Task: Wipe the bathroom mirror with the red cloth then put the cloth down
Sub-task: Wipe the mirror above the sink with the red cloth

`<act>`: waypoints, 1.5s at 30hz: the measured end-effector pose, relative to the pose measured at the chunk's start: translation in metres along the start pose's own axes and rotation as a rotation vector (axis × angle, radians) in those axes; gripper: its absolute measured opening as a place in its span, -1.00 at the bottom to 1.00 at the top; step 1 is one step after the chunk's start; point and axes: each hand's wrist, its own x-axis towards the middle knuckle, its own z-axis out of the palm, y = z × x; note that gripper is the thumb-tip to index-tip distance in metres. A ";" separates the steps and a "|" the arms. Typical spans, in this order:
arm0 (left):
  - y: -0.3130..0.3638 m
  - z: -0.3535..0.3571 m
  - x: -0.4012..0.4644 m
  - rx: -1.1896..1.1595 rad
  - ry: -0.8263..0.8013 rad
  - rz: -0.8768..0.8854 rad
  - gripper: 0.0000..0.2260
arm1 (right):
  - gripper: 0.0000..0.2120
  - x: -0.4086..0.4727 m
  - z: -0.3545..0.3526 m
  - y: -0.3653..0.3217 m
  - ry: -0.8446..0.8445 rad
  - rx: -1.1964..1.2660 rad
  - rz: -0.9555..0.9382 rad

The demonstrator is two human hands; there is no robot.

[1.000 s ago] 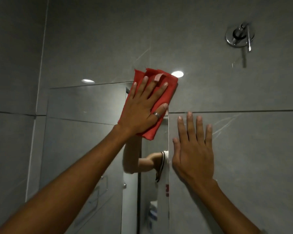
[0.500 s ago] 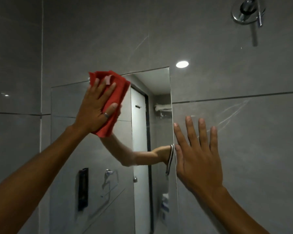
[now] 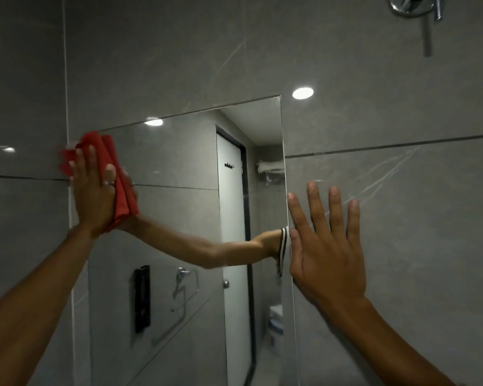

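Observation:
The frameless bathroom mirror point(image 3: 179, 168) hangs on the grey tiled wall, with its top edge slanting up to the right. My left hand point(image 3: 92, 196) presses the folded red cloth point(image 3: 110, 162) flat against the mirror's upper left corner; the cloth sticks out above and to the right of my palm, and a ring shows on one finger. My right hand point(image 3: 326, 252) rests flat on the wall tile just beside the mirror's right edge, fingers spread, holding nothing. The mirror reflects my left arm, a white door and a towel holder.
A chrome shower fitting point(image 3: 413, 6) is mounted on the wall at the top right. Grey tiles point(image 3: 402, 218) with dark grout lines surround the mirror. A ceiling light's glare point(image 3: 302, 93) shows on the tile above the mirror's right corner.
My left hand has swept the red cloth leftward along the top of the mirror, from its right corner to its left corner. My right hand has stayed on the wall.

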 end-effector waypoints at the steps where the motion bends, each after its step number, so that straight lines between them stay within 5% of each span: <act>1: 0.001 0.003 -0.017 0.015 -0.018 0.092 -0.44 | -0.37 0.000 0.000 0.000 -0.002 -0.001 0.002; 4: -0.014 0.000 -0.073 0.064 -0.140 0.377 -0.40 | -0.38 -0.004 0.000 -0.002 -0.012 0.013 0.014; 9: -0.046 0.002 -0.161 -0.045 -0.038 0.051 -0.42 | -0.39 -0.039 0.005 -0.010 0.013 0.013 0.051; 14: -0.090 0.006 -0.246 0.056 -0.130 0.325 -0.40 | -0.37 -0.104 0.012 -0.020 -0.033 -0.004 0.086; 19: -0.116 0.001 -0.309 -0.026 -0.091 -0.050 -0.31 | -0.37 -0.158 0.012 -0.017 -0.039 -0.046 0.010; 26: -0.140 0.007 -0.378 0.035 -0.206 0.136 -0.36 | -0.35 -0.167 0.015 -0.019 -0.020 -0.087 0.010; 30: -0.158 0.008 -0.383 -0.013 -0.095 -0.216 -0.23 | -0.37 -0.167 0.017 -0.019 -0.004 -0.065 0.023; 32: -0.144 0.016 -0.388 -0.055 -0.035 -0.414 -0.27 | -0.38 -0.168 0.018 -0.019 -0.006 -0.051 0.036; 35: -0.106 0.028 -0.397 -0.042 -0.011 -0.484 -0.29 | -0.38 -0.167 0.017 -0.021 -0.026 -0.048 0.047; 41: 0.026 0.058 -0.450 0.042 -0.080 -0.351 -0.26 | -0.43 -0.163 0.007 -0.024 0.019 -0.046 0.028; 45: 0.107 0.071 -0.489 0.035 -0.183 -0.077 -0.38 | -0.39 -0.157 -0.010 -0.012 -0.072 0.104 -0.009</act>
